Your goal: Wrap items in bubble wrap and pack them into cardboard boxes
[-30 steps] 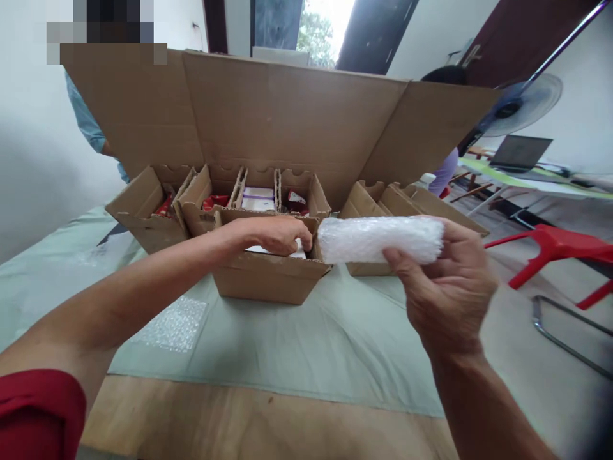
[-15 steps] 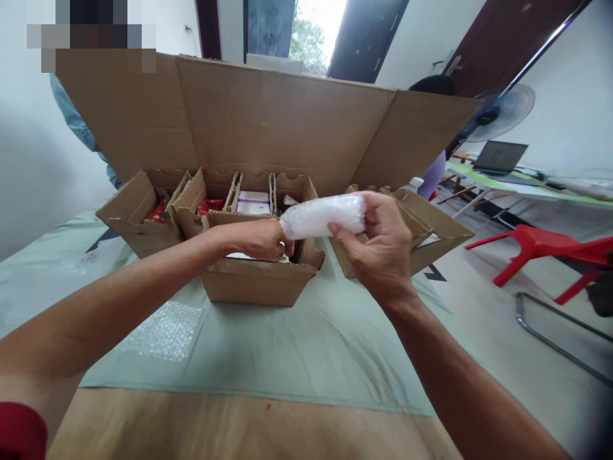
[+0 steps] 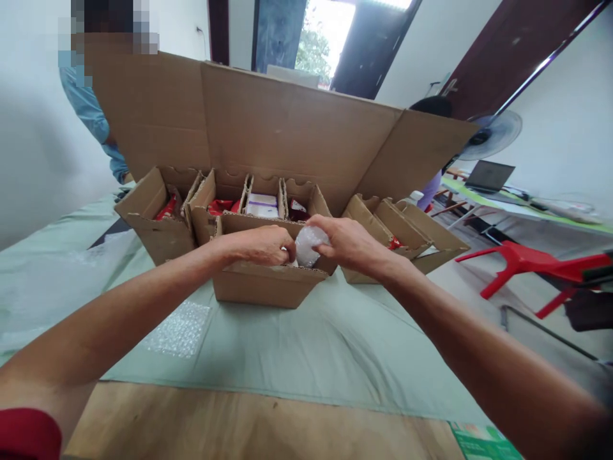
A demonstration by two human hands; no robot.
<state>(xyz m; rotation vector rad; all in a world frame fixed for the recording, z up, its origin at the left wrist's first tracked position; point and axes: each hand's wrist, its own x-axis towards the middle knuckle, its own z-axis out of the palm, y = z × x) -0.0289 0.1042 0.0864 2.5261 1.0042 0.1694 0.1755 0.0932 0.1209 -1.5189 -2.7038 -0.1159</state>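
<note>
My right hand [image 3: 345, 241] grips a bubble-wrapped bundle [image 3: 309, 248], which is tilted down at the right end of the front cardboard box [image 3: 263, 286]. Over the same box, my left hand [image 3: 268, 246] has curled fingers, and what they hold, if anything, is hidden. A sliver of something white shows beside the left fingertips. Both hands hide most of the box's inside. Right behind it, open cardboard boxes stand in a row, with red packets [image 3: 223, 207], a white pack with a purple band [image 3: 262, 206] and a dark red item [image 3: 297, 212] in them.
A tall cardboard panel [image 3: 292, 128] rises behind the boxes. More open boxes [image 3: 368, 223] stand to the right. Bubble wrap [image 3: 179, 329] lies on the green cloth [image 3: 297, 358]. Beyond are a red stool [image 3: 531, 262], a fan [image 3: 493, 135], a laptop [image 3: 489, 176] and a person's blue sleeve [image 3: 86, 108].
My right hand has moved left and down, turning the bubble-wrapped bundle from sideways above the box to end-on at its opening. My left hand stays over the box.
</note>
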